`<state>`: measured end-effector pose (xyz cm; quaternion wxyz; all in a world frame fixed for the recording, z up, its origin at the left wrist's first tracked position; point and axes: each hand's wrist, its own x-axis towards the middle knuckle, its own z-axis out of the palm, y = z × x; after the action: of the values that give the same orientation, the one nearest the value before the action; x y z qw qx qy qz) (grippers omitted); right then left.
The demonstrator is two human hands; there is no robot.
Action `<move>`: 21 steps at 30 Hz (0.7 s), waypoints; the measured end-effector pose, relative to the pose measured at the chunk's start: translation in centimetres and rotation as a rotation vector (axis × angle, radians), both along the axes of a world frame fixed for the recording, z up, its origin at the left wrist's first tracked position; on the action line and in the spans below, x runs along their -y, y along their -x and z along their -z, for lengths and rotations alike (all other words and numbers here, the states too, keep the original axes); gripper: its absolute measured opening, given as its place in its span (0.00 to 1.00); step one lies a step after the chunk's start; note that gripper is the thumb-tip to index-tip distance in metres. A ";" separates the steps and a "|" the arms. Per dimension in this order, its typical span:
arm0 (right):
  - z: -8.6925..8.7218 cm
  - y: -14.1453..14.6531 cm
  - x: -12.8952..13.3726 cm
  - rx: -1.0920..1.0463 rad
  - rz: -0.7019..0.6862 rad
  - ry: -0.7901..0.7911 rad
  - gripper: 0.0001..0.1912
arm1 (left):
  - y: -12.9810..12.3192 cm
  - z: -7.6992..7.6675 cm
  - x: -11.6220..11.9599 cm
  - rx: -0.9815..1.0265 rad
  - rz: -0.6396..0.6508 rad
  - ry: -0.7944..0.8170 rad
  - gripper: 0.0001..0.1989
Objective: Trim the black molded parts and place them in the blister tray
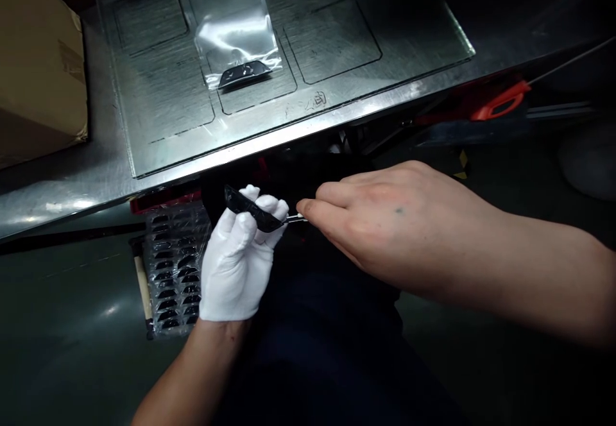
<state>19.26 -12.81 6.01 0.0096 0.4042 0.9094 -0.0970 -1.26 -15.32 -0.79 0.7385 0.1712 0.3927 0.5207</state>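
Observation:
My left hand (238,262), in a white glove, is closed round a small black curved part (250,210), held below the table's front edge. My right hand (385,217), bare, pinches a thin metal tool (294,219) whose far end meets the right tip of the black part. Most of the tool is hidden by my fingers. On the glass-topped plate (168,102) lies a clear plastic bag (235,34) with a similar black part (245,74) at its lower end.
A cardboard box (43,67) stands on the metal table (62,201) at the left. Below the edge is a clear tray (176,272) of several black parts. An orange-red handle (503,104) juts out under the table at the right.

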 end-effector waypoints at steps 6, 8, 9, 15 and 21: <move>0.1 0.3 0.2 0.019 0.015 -0.019 0.12 | -0.1 0.1 0.1 -0.099 -0.038 -0.051 0.10; 0.3 0.4 0.3 0.015 0.020 -0.017 0.11 | -0.3 0.1 0.3 -0.145 -0.064 -0.080 0.10; 0.4 0.4 0.4 0.009 0.020 -0.011 0.11 | -0.4 0.2 0.4 -0.162 -0.073 -0.091 0.11; 0.2 0.1 0.7 -0.095 0.052 0.065 0.12 | -0.5 0.6 0.6 -0.209 -0.101 -0.097 0.11; 3.4 -5.3 -6.7 -0.331 0.413 -0.196 0.17 | -0.7 0.8 0.4 -0.264 -0.136 0.145 0.18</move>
<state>24.58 -6.10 2.65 -0.1982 0.5586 0.8021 -0.0730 -0.54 -15.71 -1.54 0.6541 0.1576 0.5333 0.5127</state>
